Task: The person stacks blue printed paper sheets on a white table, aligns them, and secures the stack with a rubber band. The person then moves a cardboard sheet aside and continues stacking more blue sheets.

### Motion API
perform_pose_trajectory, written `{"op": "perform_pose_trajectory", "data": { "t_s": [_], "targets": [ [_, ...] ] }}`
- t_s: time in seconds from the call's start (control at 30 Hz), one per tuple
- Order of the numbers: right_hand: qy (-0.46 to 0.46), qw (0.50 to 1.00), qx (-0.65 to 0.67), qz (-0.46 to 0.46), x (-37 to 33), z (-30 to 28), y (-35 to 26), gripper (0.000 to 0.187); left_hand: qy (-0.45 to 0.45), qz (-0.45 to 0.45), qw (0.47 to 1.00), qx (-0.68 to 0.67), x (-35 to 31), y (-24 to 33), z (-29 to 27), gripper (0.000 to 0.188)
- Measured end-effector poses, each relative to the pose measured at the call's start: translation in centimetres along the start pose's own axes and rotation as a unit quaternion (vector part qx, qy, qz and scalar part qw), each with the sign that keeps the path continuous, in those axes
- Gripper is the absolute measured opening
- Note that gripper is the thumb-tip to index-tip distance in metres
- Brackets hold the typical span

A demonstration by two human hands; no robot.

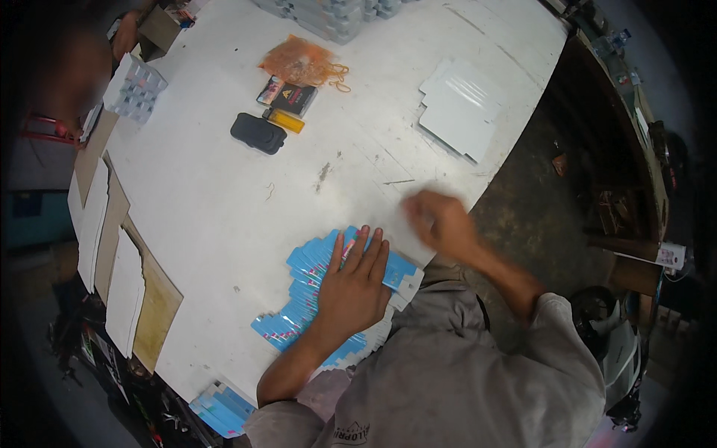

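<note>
My left hand lies flat, fingers stretched, on a fanned-out spread of overlapping blue printed card pieces near the table's front edge. The fan curves from beneath the fingers down to the left, and part of it is hidden by the hand and forearm. Beside the fingertips, a blue piece with a pale notched end sticks out to the right. My right hand is raised to the right of the fan, apart from it. Its fingers look curled but are smeared by motion, so whether anything is in them is unclear.
A black case, yellow lighter, small dark box and orange plastic bag lie beyond. White cut sheets are far right; more blue cards lie near left. Torn cardboard lines the left edge; a person sits far left.
</note>
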State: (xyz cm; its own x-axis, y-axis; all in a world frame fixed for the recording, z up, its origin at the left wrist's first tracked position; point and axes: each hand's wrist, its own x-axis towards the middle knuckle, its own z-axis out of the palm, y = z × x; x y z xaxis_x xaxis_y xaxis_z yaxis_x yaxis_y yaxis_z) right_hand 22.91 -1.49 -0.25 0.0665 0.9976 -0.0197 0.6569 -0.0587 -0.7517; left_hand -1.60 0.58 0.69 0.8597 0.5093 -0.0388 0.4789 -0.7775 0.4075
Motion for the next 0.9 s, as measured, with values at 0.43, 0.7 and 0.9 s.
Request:
{"op": "perform_pose_trajectory", "data": {
  "t_s": [0.43, 0.7, 0.9],
  "targets": [
    [0.104, 0.976, -0.129, -0.143, 0.1, 1.1, 0.0, 0.037, 0.041, -0.024, 0.996, -0.073, 0.2, 0.3, -0.4, 0.064],
    [-0.046, 0.958, 0.259, 0.113, -1.7, 1.1, -1.6, 0.015, 0.047, 0.011, 0.999, 0.012, 0.0, 0.5, -0.1, 0.071],
    [0.008, 0.98, 0.197, 0.005, -3.7, 2.2, -3.0, 0.016, 0.038, -0.01, 0.999, -0.021, 0.1, 0.3, -0.1, 0.074]
  ]
}}
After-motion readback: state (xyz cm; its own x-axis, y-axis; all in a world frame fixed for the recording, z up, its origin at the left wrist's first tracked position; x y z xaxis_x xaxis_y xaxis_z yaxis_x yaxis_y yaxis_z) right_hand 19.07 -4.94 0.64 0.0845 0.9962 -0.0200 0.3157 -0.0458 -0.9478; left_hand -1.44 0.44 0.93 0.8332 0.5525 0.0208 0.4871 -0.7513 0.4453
